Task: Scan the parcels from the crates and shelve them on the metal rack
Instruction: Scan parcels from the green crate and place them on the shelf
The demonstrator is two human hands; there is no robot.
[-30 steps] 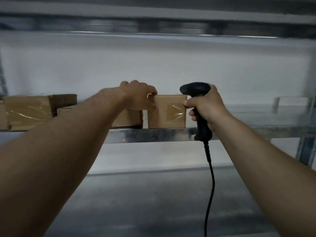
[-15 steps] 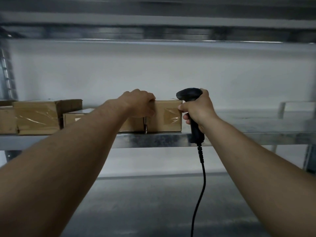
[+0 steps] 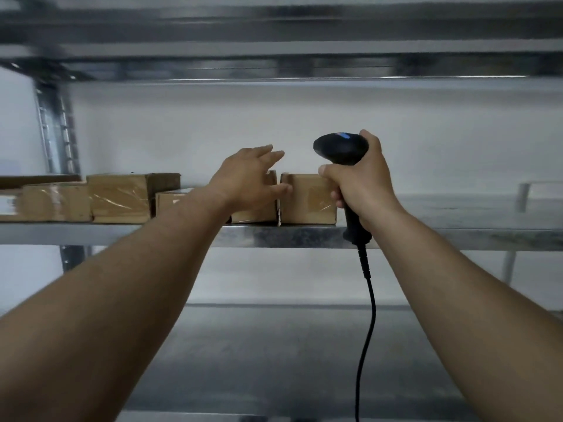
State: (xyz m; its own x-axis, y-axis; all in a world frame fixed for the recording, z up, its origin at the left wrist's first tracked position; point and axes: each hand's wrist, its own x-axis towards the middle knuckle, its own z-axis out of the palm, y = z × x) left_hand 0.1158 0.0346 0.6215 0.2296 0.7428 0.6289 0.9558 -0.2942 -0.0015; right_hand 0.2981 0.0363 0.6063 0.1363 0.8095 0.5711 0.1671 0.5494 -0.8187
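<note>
A small brown cardboard parcel (image 3: 307,199) stands on the metal rack shelf (image 3: 457,236), at the right end of a row of taped parcels. My left hand (image 3: 246,178) hovers in front of the neighbouring parcel (image 3: 259,213) with fingers spread and holds nothing. Just right of the end parcel, my right hand (image 3: 359,184) grips the handle of a black barcode scanner (image 3: 341,149); its cable (image 3: 365,330) hangs down.
More taped parcels (image 3: 122,197) line the shelf to the left, up to the rack's upright post (image 3: 56,132). The shelf runs bare to the right. Another shelf (image 3: 274,38) sits overhead and a lower one (image 3: 274,360) below. A white wall is behind.
My left hand has let go of the end parcel and opened its fingers, drawing slightly left. The parcel now stands on the shelf beside its neighbour. The scanner hand stayed in place.
</note>
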